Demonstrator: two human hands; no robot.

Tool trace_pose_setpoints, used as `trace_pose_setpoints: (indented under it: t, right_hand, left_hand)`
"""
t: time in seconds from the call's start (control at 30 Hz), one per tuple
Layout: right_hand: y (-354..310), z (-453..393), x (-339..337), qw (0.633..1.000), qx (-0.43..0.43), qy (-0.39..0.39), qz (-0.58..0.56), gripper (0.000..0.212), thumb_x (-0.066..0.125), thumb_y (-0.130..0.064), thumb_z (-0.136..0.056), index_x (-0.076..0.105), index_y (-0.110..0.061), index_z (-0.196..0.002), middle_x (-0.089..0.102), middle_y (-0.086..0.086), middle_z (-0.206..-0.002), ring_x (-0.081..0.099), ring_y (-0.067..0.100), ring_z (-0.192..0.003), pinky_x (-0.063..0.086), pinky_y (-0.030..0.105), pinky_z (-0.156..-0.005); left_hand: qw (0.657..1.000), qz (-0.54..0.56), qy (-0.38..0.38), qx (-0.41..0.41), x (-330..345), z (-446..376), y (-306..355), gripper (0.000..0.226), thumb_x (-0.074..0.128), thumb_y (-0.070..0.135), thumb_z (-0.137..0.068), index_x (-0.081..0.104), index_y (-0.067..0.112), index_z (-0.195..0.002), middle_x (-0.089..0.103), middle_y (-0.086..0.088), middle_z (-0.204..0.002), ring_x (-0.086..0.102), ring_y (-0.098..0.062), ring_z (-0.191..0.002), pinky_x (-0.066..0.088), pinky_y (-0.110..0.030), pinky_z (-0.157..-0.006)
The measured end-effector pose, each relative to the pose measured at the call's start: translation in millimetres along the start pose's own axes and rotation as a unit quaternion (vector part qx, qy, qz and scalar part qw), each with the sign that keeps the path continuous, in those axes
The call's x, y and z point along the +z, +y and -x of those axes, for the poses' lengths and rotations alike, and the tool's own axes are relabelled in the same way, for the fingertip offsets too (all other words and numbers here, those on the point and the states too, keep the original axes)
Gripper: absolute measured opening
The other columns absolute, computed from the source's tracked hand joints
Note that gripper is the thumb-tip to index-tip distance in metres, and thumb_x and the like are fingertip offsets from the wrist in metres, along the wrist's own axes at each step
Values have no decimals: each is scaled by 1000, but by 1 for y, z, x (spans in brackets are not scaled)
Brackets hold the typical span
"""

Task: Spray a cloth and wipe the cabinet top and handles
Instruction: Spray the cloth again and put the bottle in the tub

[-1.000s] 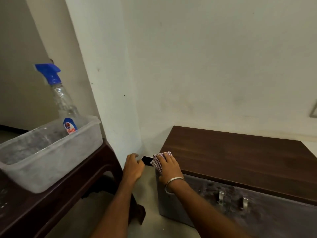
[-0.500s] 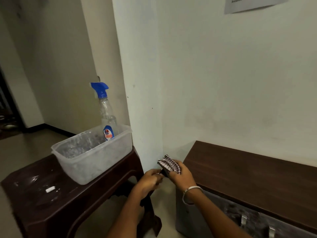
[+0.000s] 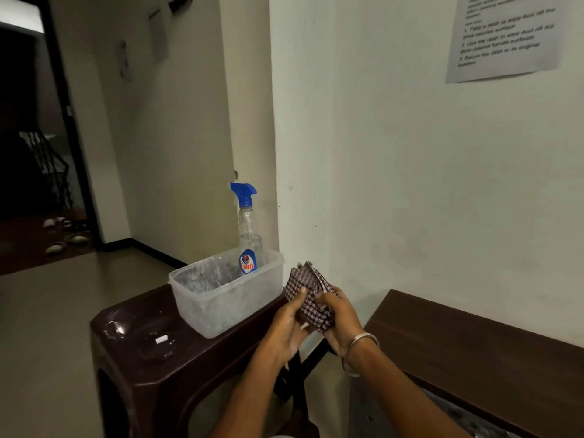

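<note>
You hold the checked cloth (image 3: 309, 295) bunched between both hands: your left hand (image 3: 289, 324) grips its left side, your right hand (image 3: 339, 314) its right, left of the cabinet top (image 3: 474, 349).

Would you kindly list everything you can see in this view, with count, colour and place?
cloth: one, checked brown and white, bunched between both hands, in the air.
spray bottle: one, clear with blue trigger head, upright in the tub's far right corner.
tub: one, translucent plastic, on the stool.
stool: one, dark brown, left of the cabinet.
cabinet top: one, dark wood, lower right against the wall.
paper notice: one, white with blurred print, on the wall, upper right.
footwear: several pieces, pale, on the floor by the dark doorway, far left.
bangle: one, silver, on the right wrist.
left hand: grip on the cloth.
right hand: grip on the cloth.
</note>
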State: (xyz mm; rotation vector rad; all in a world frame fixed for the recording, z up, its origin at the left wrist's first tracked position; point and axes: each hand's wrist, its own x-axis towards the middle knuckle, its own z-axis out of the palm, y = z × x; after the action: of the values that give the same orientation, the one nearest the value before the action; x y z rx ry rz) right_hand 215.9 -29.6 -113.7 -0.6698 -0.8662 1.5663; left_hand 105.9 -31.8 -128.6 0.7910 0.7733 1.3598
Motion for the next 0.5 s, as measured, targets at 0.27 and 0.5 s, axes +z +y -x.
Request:
trace_pose_setpoints:
  t: [0.27,0.5]
  right_hand:
    - [-22,-22,66,994,-12,-76,82,31,55,-13,-91,45,-8,-119,60,13,-111,59,23,-99,50,37,-81]
    - [-45,-71,108,899,-140,-42,412,35,54,-24,-94,48,-15,-128,51,6,-125,54,18,-104,45,29,-85]
  left_hand:
    - [984,-26,79,155,3,1,90,27,56,20,-96,59,9,-121,70,-16,-111,68,-30,-101,57,-43,-84]
    - [957,7,211,201,-51,-16,173,34,61,19,-92,56,12,-125,68,-13,-115,66,-28,-101,57,-43,-76]
